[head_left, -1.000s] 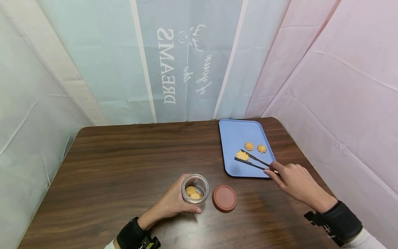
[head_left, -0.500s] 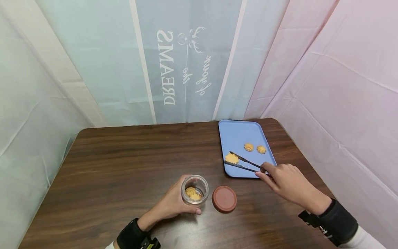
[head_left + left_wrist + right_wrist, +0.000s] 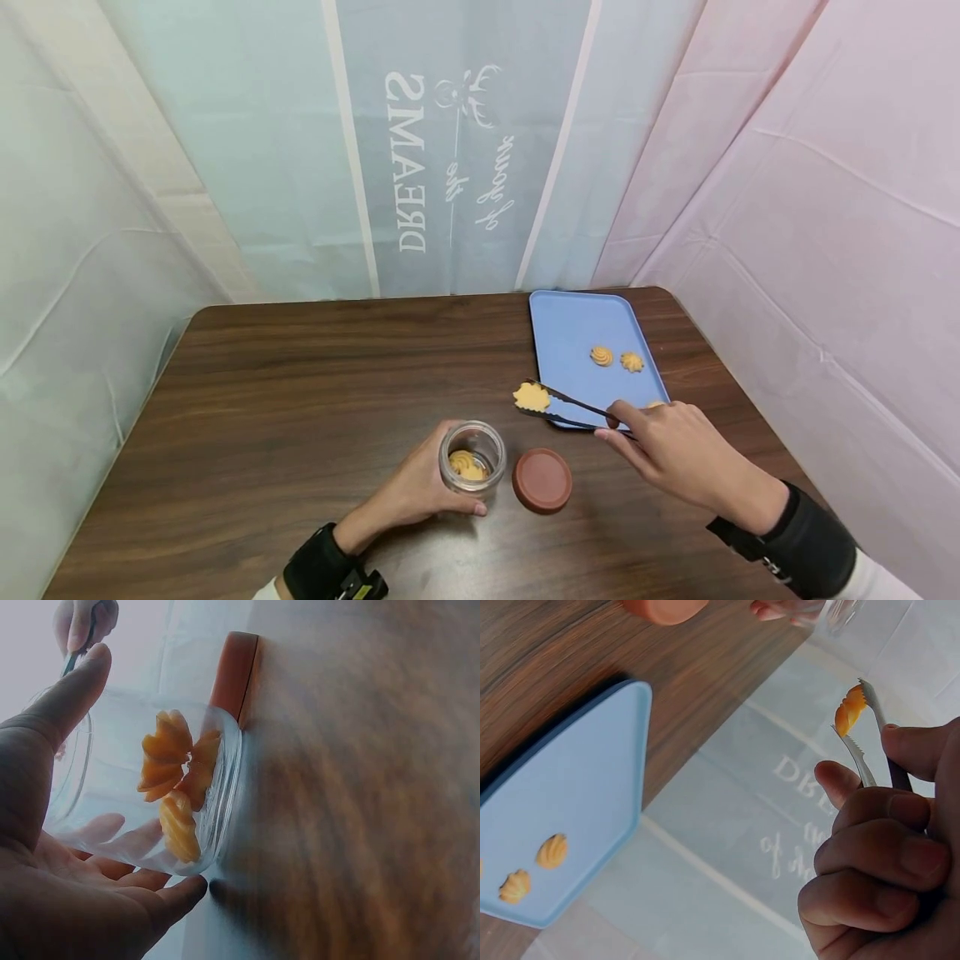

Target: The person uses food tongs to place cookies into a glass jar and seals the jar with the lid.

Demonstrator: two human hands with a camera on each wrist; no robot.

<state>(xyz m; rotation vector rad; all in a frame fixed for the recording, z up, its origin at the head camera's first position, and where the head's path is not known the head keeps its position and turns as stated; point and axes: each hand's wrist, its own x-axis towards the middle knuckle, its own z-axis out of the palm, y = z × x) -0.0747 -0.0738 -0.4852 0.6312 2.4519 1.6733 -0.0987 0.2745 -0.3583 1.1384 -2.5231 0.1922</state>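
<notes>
Now right hand pinches tongs, cookie seemingly clamped; left hand grips jar

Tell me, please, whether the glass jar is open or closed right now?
Open. The glass jar has no lid on its mouth; the brown lid lies on the table beside it, while the left hand holds the jar.

jar left of lid; tray behind, right | cookie between tray, jar
</notes>
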